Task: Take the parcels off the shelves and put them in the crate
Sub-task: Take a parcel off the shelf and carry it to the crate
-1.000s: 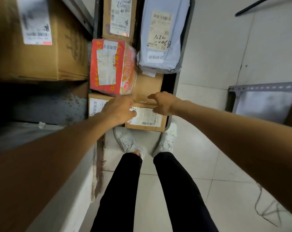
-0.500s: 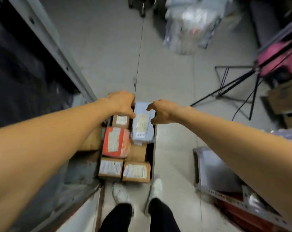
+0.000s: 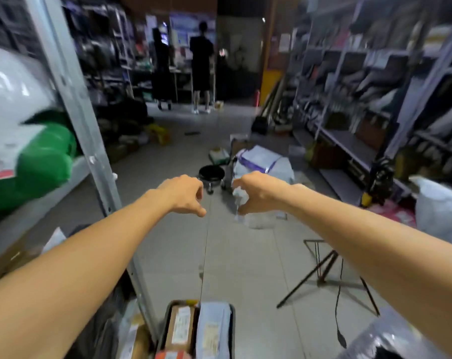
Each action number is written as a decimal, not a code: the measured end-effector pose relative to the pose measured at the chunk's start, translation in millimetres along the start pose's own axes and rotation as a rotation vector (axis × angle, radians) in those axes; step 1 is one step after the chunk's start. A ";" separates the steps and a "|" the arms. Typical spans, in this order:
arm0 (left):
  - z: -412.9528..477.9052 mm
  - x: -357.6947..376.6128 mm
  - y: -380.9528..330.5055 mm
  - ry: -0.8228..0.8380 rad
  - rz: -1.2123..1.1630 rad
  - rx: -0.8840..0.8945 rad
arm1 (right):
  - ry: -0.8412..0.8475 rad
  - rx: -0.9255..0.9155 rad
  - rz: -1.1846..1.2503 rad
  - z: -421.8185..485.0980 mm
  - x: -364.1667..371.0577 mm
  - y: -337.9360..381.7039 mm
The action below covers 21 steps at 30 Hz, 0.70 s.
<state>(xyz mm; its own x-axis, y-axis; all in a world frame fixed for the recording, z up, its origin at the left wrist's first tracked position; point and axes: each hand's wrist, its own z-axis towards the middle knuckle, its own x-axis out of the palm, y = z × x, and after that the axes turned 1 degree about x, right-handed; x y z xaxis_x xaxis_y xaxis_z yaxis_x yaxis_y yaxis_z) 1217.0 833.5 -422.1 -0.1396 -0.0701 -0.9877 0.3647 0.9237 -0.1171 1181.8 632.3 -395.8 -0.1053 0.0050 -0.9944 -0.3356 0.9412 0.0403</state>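
Note:
My left hand (image 3: 184, 194) and my right hand (image 3: 256, 191) reach out side by side at chest height over the aisle floor, fingers loosely curled, holding nothing. Far below them at the bottom edge stands the dark crate (image 3: 164, 326). In it lie a brown box (image 3: 180, 327), a grey-blue bag (image 3: 213, 330) and a red parcel (image 3: 171, 355), all partly cut off. A white and green parcel (image 3: 38, 156) sits on the left shelf, beyond a grey upright post (image 3: 77, 104).
A black tripod (image 3: 325, 268) with a trailing cable stands on the tiles to the right. Ahead are a black round stool (image 3: 211, 173) and white sacks (image 3: 263, 161). Parcel racks (image 3: 375, 86) line the right side. Two people (image 3: 201, 63) stand far back.
The view has swung up from the crate to the aisle. Both hands have lifted off the parcels in the crate and now hang empty in front of me.

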 end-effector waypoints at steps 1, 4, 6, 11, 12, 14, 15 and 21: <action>-9.4 -7.7 -4.3 -0.022 -0.002 -0.028 | -0.012 -0.024 -0.032 -4.7 -10.3 0.4; -42.7 -24.2 -17.6 -0.070 -0.050 -0.122 | -0.028 -0.129 -0.105 -17.0 -33.4 4.8; -70.0 -32.9 -28.2 -0.086 -0.092 -0.195 | -0.038 -0.196 -0.115 -25.8 -43.8 12.7; -148.2 -45.6 -54.1 -0.125 -0.156 -0.369 | -0.051 -0.398 -0.085 -54.8 -49.6 43.3; -164.9 -46.6 -58.2 -0.134 -0.161 -0.406 | -0.058 -0.435 -0.070 -62.0 -49.1 51.5; -201.5 -46.5 -64.8 -0.148 -0.151 -0.483 | -0.083 -0.525 -0.042 -77.8 -45.6 69.9; -221.4 -45.8 -67.6 -0.151 -0.137 -0.518 | -0.095 -0.572 -0.031 -86.4 -42.6 80.4; -360.1 -30.8 -93.1 -0.206 -0.128 -0.807 | -0.046 -0.807 -0.024 -144.9 -26.5 154.1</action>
<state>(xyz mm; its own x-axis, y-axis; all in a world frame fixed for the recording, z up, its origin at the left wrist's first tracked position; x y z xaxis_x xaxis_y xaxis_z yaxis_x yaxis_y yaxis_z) 855.8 885.3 -343.6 0.0639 -0.1881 -0.9801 -0.4230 0.8844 -0.1973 997.2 728.2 -349.2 -0.0571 0.0183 -0.9982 -0.9112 0.4075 0.0597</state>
